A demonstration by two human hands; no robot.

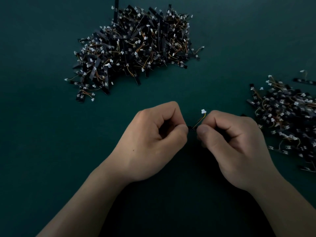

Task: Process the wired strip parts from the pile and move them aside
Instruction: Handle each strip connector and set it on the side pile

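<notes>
Head view: dark green work surface fills the frame to every edge; both forearms enter from 6 o'clock and meet at centre.

Left hand is curled, thumb and forefinger pinching the left end of one black strip part; right hand is likewise curled and pinches the right end; only a short dark length of the strip shows between the fingertips. Thin yellow and orange wires rise from the strip toward 1 o'clock and end in a white connector just above the right forefinger. Whether the strip touches the surface cannot be told.

Main pile of tangled strip parts lies at 11 to 12 o'clock, well apart from the hands; one long strip at its top runs off the upper edge. A band of bare surface separates pile and hands; further bare surface extends to 9 o'clock.

Second heap of like parts lies at 3 o'clock, near the right hand, and runs off the right edge.
</notes>
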